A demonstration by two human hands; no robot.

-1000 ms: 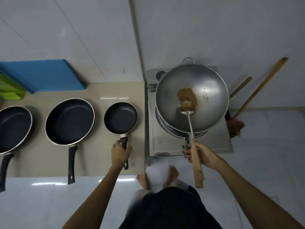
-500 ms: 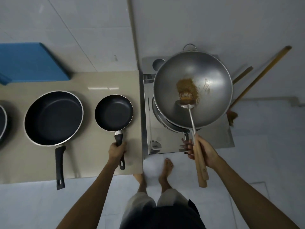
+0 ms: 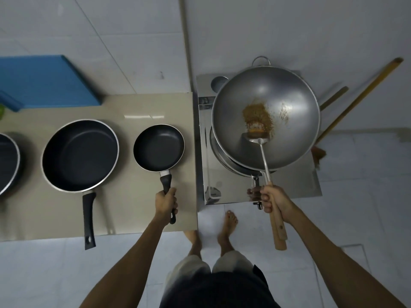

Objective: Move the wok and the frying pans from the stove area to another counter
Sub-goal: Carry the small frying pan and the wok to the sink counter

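Note:
A steel wok (image 3: 287, 90) sits over the burner of the steel stove (image 3: 311, 185), with brown food and a metal spatula (image 3: 258, 136) inside. My right hand (image 3: 272, 198) grips the two wooden handles of wok and spatula together. A small black frying pan (image 3: 159, 147) rests on the beige counter (image 3: 133, 210), and my left hand (image 3: 165, 202) is closed around its black handle. A larger black frying pan (image 3: 80, 155) stands to its left. A third pan (image 3: 7, 162) is cut off by the left edge.
A blue board (image 3: 44, 83) leans on the tiled wall behind the counter. Two wooden sticks (image 3: 358, 101) and a broom lean on the wall right of the stove. My bare feet stand on the white floor below the gap between counter and stove.
Both hands keep their grips. The view has shifted, bringing the third pan's edge back in at the left. Wok and small pan stay where they were.

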